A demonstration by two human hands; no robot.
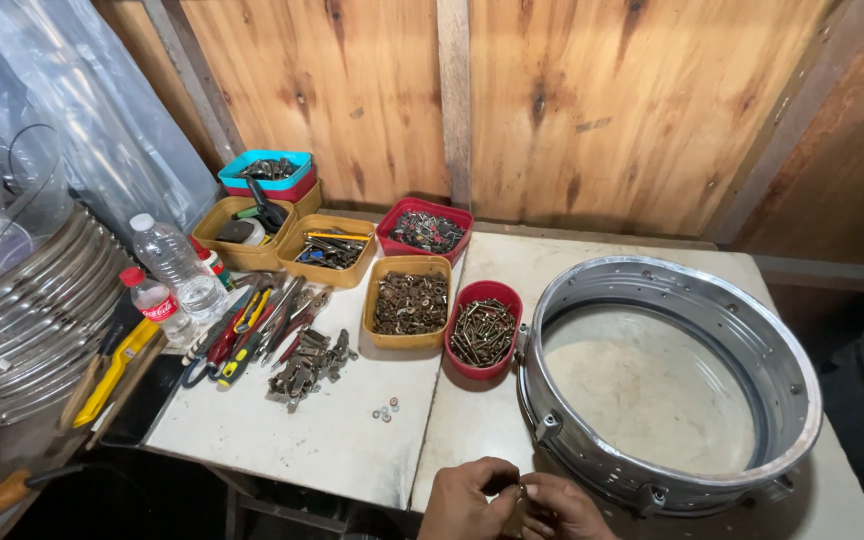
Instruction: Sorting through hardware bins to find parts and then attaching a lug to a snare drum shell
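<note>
Hands, left (464,498) and right (560,507), pinch something tiny (indistinct) beside metal drum shell (592,462).

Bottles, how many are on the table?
2. A big clear bottle with a white cap stands at the left, by the tools. A smaller bottle with a red cap stands just in front of it, to its left. More may hide behind the metal hoops.

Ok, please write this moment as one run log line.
left hand: pinching small metal part | right hand: touching same part | beside: drum shell | surface: table
</note>
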